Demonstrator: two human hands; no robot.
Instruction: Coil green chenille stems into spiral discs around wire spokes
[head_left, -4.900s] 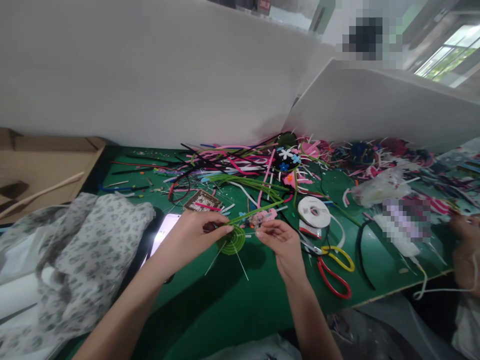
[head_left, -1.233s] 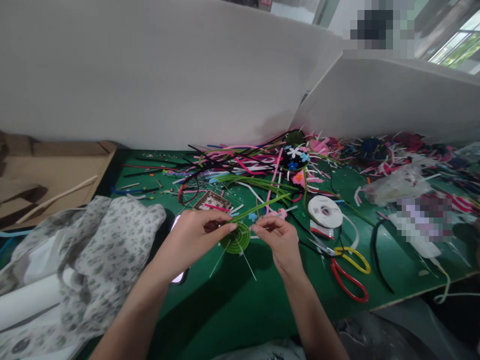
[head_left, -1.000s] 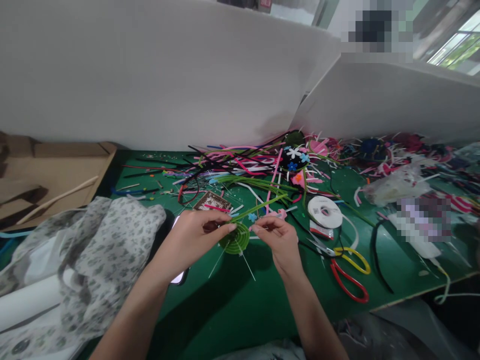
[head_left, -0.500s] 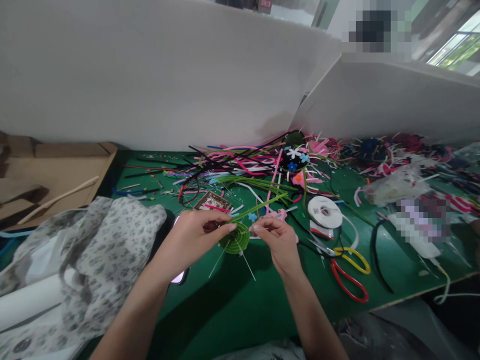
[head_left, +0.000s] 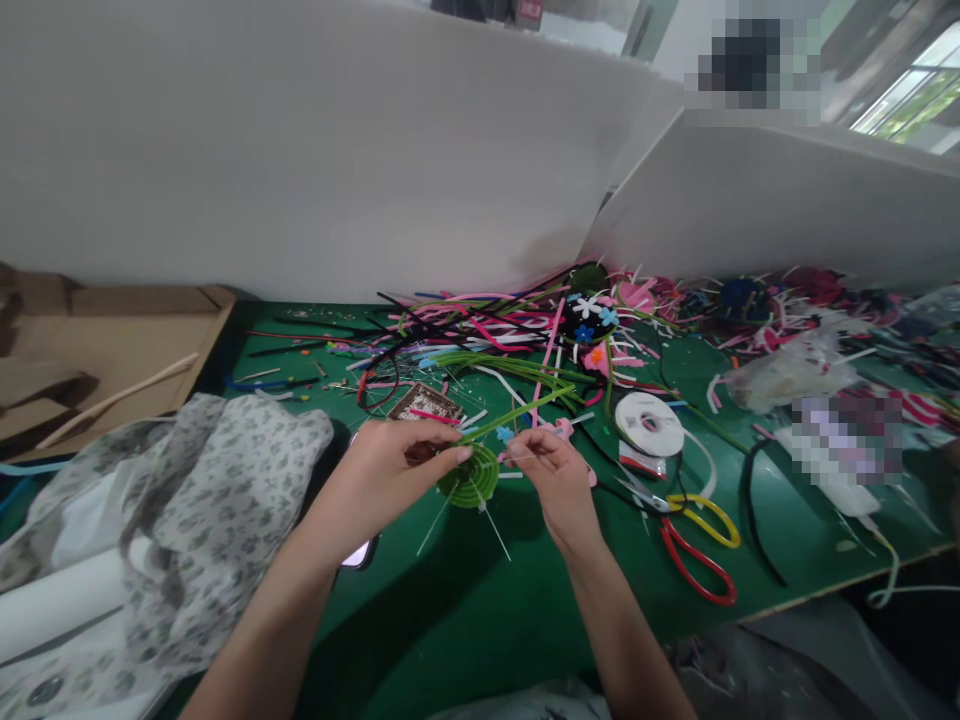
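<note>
A round green coil (head_left: 476, 483), wound in rings, is pinched at its upper left between the thumb and fingers of my left hand (head_left: 401, 468). Thin pale wires stick out of it like spokes, and two of these wires (head_left: 496, 532) point down towards me. From the top of the coil a long green strand (head_left: 517, 410) runs up to the right. My right hand (head_left: 559, 480) is closed at the coil's right side, thumb and fingertips pinching what looks like another thin pale wire. Its far end is partly hidden by my fingers.
Red-and-yellow scissors (head_left: 694, 545) and a white spool (head_left: 649, 424) lie right of my hands. Behind are loose coloured strands (head_left: 487, 325) and a black flowered piece (head_left: 589, 318). Grey patterned cloth (head_left: 247, 480) and a cardboard box (head_left: 142, 330) are at left.
My right hand's fingers have shifted slightly at the coil's right edge. The left hand and the coil stay nearly where they were.
</note>
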